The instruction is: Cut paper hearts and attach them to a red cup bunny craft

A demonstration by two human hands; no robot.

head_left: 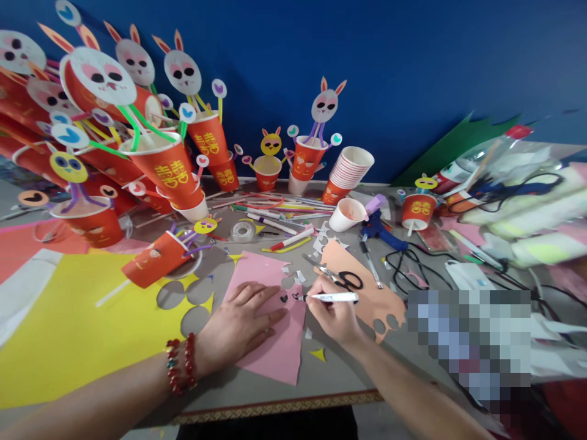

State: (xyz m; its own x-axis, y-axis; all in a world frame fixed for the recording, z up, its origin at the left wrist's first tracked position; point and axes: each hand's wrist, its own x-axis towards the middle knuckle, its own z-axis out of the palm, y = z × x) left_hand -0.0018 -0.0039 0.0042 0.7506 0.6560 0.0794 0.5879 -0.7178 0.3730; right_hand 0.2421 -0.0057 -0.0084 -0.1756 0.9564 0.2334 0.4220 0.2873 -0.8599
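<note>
My left hand (245,321) lies flat on a sheet of pink paper (270,354), fingers stretched toward its right edge. In my right hand (334,315) is a white marker (338,297), its dark tip at the pink paper. Two small dark heart-like marks (284,299) show on the paper between my hands; the right one is partly drawn. Black-handled scissors (351,280) lie just beyond my right hand, on a peach paper sheet (367,305) with round holes cut in it. White paper scraps (300,276) are scattered near the marker tip.
Yellow paper (92,330) with cut-out circles spreads on the left. Red cups with paper rabbit figures (153,171) crowd the back left. Behind my right hand are stacked cups (348,174), a blue glue gun (383,231) and black cords (408,269). Loose pens (275,223) lie mid-table.
</note>
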